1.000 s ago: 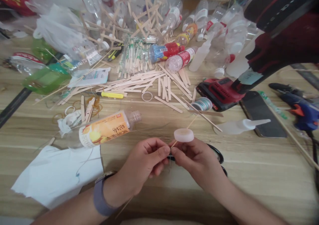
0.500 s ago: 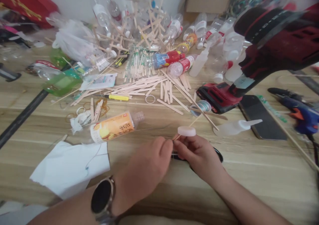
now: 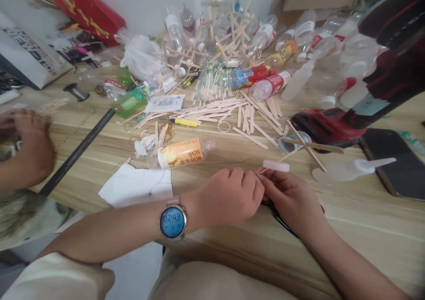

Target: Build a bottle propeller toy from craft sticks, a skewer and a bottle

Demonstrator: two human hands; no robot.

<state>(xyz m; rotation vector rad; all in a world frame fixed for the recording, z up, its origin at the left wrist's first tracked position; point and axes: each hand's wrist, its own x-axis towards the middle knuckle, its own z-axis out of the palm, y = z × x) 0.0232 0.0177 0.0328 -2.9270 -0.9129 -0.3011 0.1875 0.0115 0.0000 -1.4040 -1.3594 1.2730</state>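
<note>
My left hand [image 3: 232, 194], with a watch [image 3: 172, 221] on its wrist, is curled into a fist against my right fingertips. Whatever it grips is hidden behind the knuckles. My right hand [image 3: 295, 200] pinches a thin wooden stick [image 3: 288, 155] which slants up to the right. A pale round cap [image 3: 276, 165] sits at the stick just above the right fingers. Beneath the hands lies a black object [image 3: 282, 224], mostly covered. An orange-labelled plastic bottle [image 3: 182, 153] lies on its side left of the hands, and white paper [image 3: 137, 185] is near my left forearm.
A red-and-black power tool [image 3: 327, 127], a phone [image 3: 395, 163] and a nozzle bottle [image 3: 345, 171] lie on the right. Wooden sticks [image 3: 212, 110], a yellow-handled tool [image 3: 186, 122] and several plastic bottles fill the back. Another person's hand [image 3: 31, 145] is at the left.
The view has swung left, bringing the other person's hand and a printed bag into sight. My left wrist has turned so the watch face shows lit. Both hands stay together by the stick.
</note>
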